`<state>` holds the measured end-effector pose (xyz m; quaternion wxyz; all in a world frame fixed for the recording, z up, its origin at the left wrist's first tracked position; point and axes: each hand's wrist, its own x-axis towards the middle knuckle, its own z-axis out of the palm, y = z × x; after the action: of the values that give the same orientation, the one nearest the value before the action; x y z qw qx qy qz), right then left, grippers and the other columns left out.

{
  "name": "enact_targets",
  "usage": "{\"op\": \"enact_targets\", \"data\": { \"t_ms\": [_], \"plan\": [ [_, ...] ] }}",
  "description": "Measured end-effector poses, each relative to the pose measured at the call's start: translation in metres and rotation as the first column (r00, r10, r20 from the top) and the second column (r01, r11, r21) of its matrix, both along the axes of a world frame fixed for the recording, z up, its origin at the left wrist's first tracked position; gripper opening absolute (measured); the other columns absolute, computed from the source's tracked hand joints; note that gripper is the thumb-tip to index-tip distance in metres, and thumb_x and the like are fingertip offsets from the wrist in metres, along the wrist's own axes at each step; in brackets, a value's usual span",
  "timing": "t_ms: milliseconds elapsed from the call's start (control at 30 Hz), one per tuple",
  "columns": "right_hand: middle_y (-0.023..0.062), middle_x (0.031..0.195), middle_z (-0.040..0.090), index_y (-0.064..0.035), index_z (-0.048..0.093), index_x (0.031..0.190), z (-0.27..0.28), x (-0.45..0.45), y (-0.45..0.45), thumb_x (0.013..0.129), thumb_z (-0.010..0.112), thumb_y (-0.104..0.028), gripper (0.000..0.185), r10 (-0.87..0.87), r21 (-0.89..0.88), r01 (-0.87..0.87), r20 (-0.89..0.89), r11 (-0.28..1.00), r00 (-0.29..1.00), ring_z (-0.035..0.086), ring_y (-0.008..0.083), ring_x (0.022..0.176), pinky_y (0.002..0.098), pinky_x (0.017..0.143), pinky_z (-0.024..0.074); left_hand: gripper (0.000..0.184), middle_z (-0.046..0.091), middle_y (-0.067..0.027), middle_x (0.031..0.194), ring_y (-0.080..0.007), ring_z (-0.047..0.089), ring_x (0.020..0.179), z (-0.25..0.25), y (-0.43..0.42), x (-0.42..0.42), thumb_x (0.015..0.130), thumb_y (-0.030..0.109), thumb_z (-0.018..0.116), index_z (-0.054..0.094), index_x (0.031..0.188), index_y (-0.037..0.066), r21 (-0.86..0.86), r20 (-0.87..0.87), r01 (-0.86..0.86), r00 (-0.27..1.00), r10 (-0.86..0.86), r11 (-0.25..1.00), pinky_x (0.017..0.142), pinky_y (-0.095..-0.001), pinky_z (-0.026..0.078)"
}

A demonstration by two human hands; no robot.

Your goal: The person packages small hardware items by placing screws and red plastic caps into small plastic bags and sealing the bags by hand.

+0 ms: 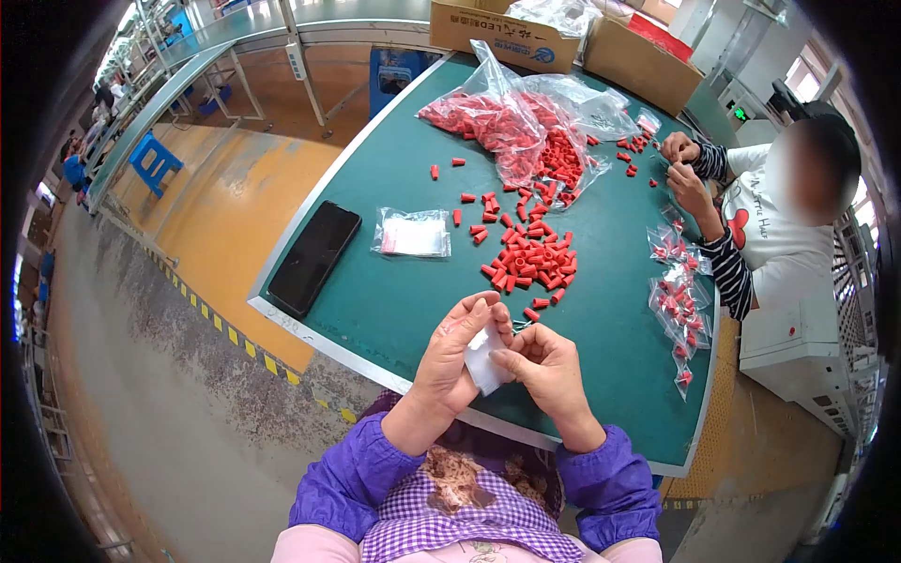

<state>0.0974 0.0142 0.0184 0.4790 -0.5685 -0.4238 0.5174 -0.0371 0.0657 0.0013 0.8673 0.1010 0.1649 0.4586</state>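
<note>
A small clear plastic bag (484,362) with a whitish look is held between my two hands over the table's near edge. My left hand (445,364) has its fingers wrapped around the bag from the left. On the other side, my right hand (552,373) pinches the bag's edge between thumb and fingers. What lies inside the bag, if anything, I cannot make out. Just beyond my fingertips is a loose pile of red tapered plastic caps (531,259). A flat stack of empty clear bags (413,235) lies to the left of that pile.
A big clear sack (488,122) spills red caps on the green table (394,319). A black phone (314,259) lies at the left edge. Filled small bags (679,305) line the right side, near a co-worker's hands (690,178). Cardboard boxes (507,39) stand at the far end.
</note>
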Motion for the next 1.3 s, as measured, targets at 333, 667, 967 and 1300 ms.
{"op": "enact_targets", "data": {
  "t_ms": [333,667,967,1300],
  "plan": [
    [0.0060,0.071,0.058,0.0003,0.060,0.081,-0.006,-0.015,0.007,0.083,0.068,-0.007,0.012,-0.508,0.647,0.057,0.538,0.761,0.673,0.054,0.0125,0.064,0.0259,0.057,0.0432,0.032,0.059,-0.0125,0.110,-0.0233,0.057,0.103,0.009,-0.002,0.003,0.089,0.024,0.063,0.053,0.114,0.006,-0.199,0.029,-0.035,0.999,0.042,0.979,0.091,-0.0383,0.050],
    [0.0069,0.074,0.058,-0.0041,0.057,0.082,-0.005,-0.010,0.004,0.081,0.068,-0.008,0.012,-0.546,0.654,0.192,0.395,0.732,0.739,0.053,0.0220,0.064,0.0327,0.062,0.0422,0.046,0.059,-0.0096,0.107,-0.0167,0.060,0.086,0.008,-0.002,-0.004,0.086,0.026,0.066,0.049,0.125,0.007,-0.184,0.053,0.082,0.996,-0.074,0.980,0.076,-0.0317,0.053],
    [0.0065,0.072,0.057,-0.0050,0.058,0.080,-0.004,-0.009,-0.003,0.080,0.068,-0.006,0.011,-0.484,0.664,0.054,0.484,0.746,0.729,0.054,0.0220,0.065,0.0321,0.065,0.0410,0.024,0.060,-0.0030,0.083,-0.0116,0.057,0.070,0.005,-0.005,-0.007,0.085,0.015,0.068,0.058,0.102,0.001,-0.036,-0.248,0.061,0.967,-0.068,0.998,0.064,-0.0253,0.049],
    [0.0126,0.081,0.062,-0.0003,0.063,0.089,0.001,0.054,-0.011,0.081,0.065,-0.002,0.009,-0.378,0.443,0.093,0.613,0.891,0.694,0.061,0.0248,0.074,0.0318,0.066,0.0480,0.012,0.061,0.0020,0.073,-0.0036,0.052,0.062,0.008,-0.005,-0.033,0.082,0.011,0.072,0.065,0.085,0.001,0.254,-0.547,-0.030,0.820,0.169,0.967,0.056,-0.0173,0.040]
  ]
}}
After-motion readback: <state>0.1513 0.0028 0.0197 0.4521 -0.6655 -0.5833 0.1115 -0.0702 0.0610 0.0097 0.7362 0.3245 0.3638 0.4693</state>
